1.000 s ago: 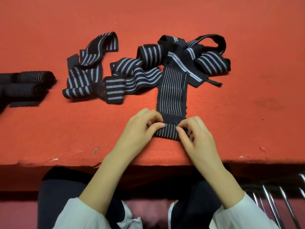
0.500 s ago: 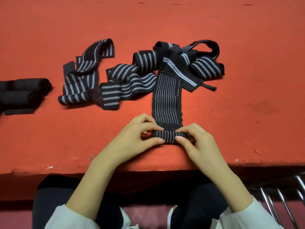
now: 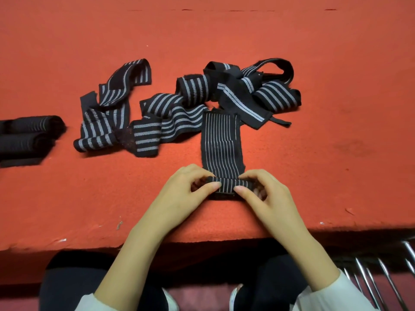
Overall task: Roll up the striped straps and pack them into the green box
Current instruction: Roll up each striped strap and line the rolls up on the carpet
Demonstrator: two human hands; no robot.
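A black strap with thin white stripes (image 3: 221,140) lies flat on the red table, running away from me. Its near end is wound into a small roll (image 3: 226,187). My left hand (image 3: 188,194) pinches the roll's left end and my right hand (image 3: 262,194) pinches its right end. Behind it lies a tangled heap of broader striped straps (image 3: 235,90), and another loose striped strap (image 3: 112,108) lies to the left. Two finished dark rolls (image 3: 29,135) rest at the far left edge. No green box is in view.
The red felt table (image 3: 336,153) ends in a front edge just below my hands. My dark-clothed legs and white sleeves show under it. Metal chair bars (image 3: 381,277) stand at the lower right.
The flat near end of the thin-striped strap has been turned over into a small roll, and both hands with the roll have moved slightly away from the table's edge.
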